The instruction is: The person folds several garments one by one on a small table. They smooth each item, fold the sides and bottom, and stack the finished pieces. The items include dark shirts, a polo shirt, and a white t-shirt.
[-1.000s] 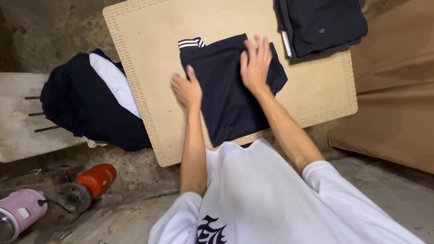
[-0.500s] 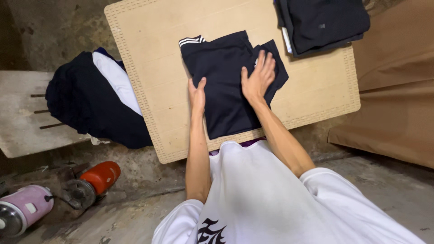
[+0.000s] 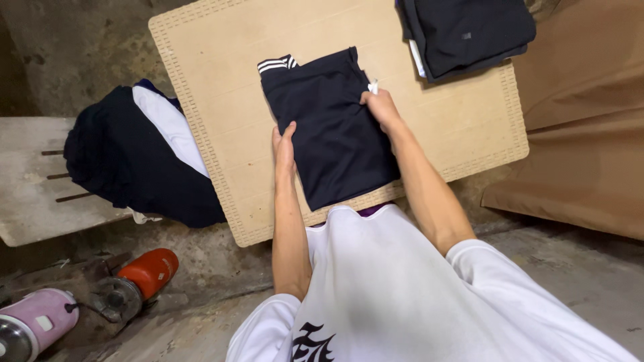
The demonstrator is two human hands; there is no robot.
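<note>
dark folded stack (image 3: 469,33) top right | garment heap (image 3: 134,157) (navy, white) left | pink bottle (image 3: 33,325)

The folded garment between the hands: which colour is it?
Dark navy garment with white stripes on one corner, seen in the head view.

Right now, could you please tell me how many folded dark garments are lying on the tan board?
2. One dark navy folded garment with white stripes lies mid-board between the left hand and right hand; a dark folded stack sits at the tan perforated board's far right corner, possibly several pieces.
</note>
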